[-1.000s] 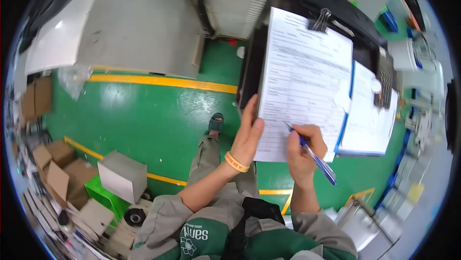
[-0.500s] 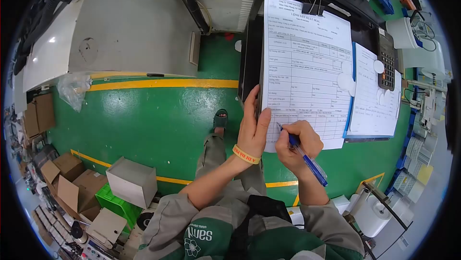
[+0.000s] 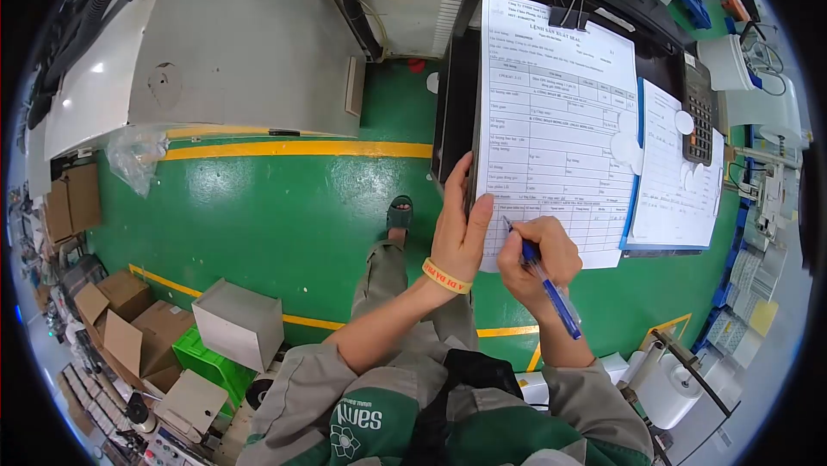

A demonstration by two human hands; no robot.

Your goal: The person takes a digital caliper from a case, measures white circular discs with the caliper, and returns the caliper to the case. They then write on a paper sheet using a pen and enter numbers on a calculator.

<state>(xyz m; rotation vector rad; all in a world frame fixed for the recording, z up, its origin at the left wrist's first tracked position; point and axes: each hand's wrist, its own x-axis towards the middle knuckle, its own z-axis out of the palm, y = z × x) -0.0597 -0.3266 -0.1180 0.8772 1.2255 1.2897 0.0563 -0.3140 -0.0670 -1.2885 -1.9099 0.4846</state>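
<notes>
My left hand (image 3: 454,238), with a yellow wristband, grips the lower left edge of a clipboard holding a printed form (image 3: 551,147). Its thumb lies on the sheet, and the other fingers run along the edge, partly hidden. A black binder clip (image 3: 568,18) pinches the form at its top. In my right hand (image 3: 544,259) is a blue pen (image 3: 556,298), its tip at the lower left table rows of the form. Beside the form lies a blue-edged folder (image 3: 631,199) with a handwritten sheet (image 3: 672,182).
A calculator (image 3: 699,113) rests on the sheet's upper right, near several white round pieces (image 3: 685,122). A large grey machine cabinet (image 3: 250,44) stands at the left. Cardboard boxes (image 3: 142,341) and a green crate (image 3: 207,358) sit lower left on the green floor (image 3: 258,225).
The pen tip has moved slightly across the lower rows, and the pen stands a little steeper. My left hand keeps its hold. The whole view has shifted slightly.
</notes>
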